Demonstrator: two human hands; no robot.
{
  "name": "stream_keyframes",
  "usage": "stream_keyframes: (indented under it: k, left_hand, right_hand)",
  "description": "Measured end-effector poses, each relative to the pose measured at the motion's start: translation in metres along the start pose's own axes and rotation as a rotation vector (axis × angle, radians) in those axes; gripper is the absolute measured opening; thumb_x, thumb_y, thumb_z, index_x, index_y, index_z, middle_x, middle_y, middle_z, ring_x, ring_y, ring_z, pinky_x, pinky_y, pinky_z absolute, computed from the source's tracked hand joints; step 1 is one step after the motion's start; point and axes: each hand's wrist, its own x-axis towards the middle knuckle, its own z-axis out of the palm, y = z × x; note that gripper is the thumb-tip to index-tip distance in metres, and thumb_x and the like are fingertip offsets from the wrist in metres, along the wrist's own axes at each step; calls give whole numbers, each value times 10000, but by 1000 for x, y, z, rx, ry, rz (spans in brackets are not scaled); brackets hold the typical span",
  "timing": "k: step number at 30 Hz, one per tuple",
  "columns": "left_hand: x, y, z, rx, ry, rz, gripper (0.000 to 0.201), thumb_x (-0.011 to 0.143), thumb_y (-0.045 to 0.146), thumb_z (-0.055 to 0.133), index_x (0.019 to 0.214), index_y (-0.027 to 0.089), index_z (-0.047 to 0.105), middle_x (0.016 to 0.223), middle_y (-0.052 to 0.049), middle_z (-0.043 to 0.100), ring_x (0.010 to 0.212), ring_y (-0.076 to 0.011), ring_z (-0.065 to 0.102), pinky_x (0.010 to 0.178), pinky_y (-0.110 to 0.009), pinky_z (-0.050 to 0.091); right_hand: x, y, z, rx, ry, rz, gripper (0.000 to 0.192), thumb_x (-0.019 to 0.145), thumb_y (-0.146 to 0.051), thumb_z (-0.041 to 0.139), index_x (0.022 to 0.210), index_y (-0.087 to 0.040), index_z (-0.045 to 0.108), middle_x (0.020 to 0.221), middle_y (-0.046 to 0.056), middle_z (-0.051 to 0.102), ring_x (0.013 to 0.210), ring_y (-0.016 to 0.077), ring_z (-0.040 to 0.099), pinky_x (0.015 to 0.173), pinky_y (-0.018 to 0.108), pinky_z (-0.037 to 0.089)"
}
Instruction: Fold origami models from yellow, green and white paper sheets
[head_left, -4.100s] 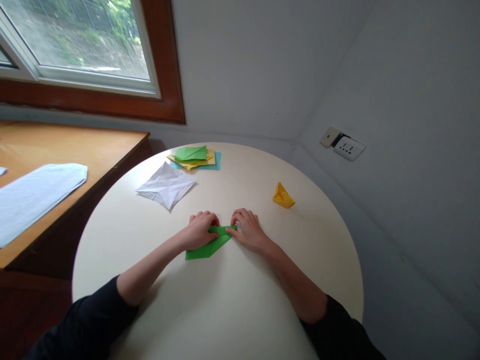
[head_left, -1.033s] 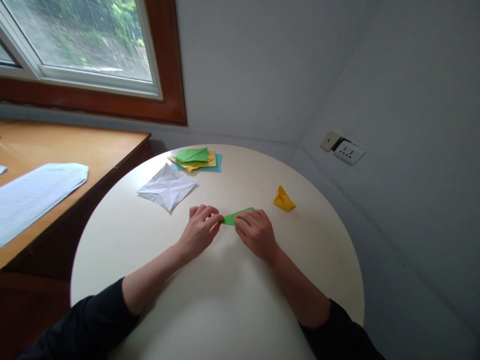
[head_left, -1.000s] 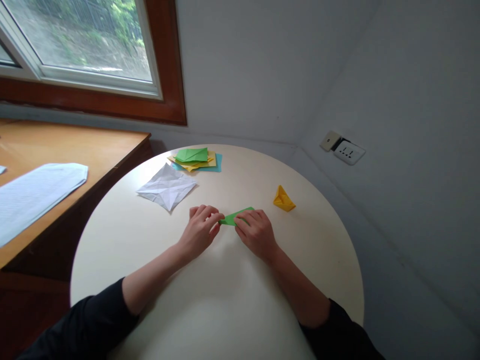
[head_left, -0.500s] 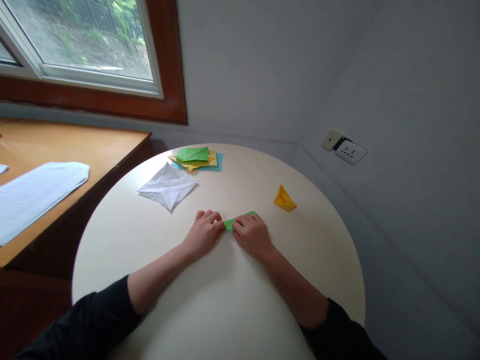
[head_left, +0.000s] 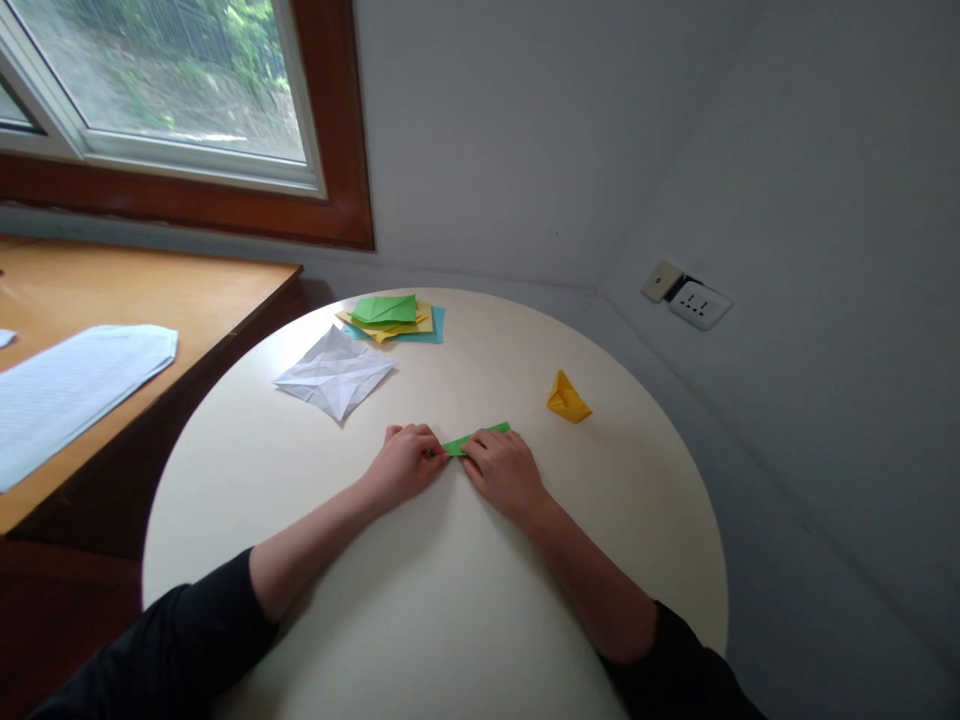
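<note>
A narrow folded strip of green paper (head_left: 454,447) lies on the round white table (head_left: 420,620) between my hands. My left hand (head_left: 406,461) is closed, its thumb and fingertips pinching the strip's left end. Over the strip's middle and right part rests my right hand (head_left: 504,468), fingers curled and pressing on the paper; it hides some of the lower edge. To the right stands a folded yellow paper boat (head_left: 568,400), apart from both hands. A creased white paper sheet (head_left: 337,372) lies beyond my left hand.
Green folded paper (head_left: 384,309) tops a pile of yellow and blue paper (head_left: 439,327) at the table's far edge. At left a wooden desk (head_left: 217,290) holds white printed sheets (head_left: 90,385). A wall socket (head_left: 700,303) sits on the right wall.
My left hand has shifted slightly left along with the strip's end. The green paper now looks narrower and straighter under my right hand, which has barely moved.
</note>
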Motion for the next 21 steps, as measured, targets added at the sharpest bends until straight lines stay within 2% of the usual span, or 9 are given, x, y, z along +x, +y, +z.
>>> stream_keyframes:
  k: [7,15,21]
  left_hand:
    - [4,-2,0,-42,-38,-66,189,794,233,512,656,174,627,669,-4,612,688,-139,536,730,-302,330]
    - [6,-2,-1,-63,-49,-101,188,787,219,511,642,181,625,608,10,609,637,-130,521,691,-273,349]
    - [5,1,-1,-44,-39,-110,157,784,203,484,734,191,633,612,14,601,637,-139,521,677,-271,354]
  right_hand:
    - [2,8,-4,246,-104,211,190,866,-325,504,811,-216,650,826,9,692,725,142,587,655,263,343]
    - [5,19,8,329,-5,286,196,833,-349,551,732,-202,633,778,6,691,764,158,586,755,297,311]
    - [6,26,15,307,109,371,239,834,-401,519,733,-198,597,732,4,679,783,167,593,873,359,246]
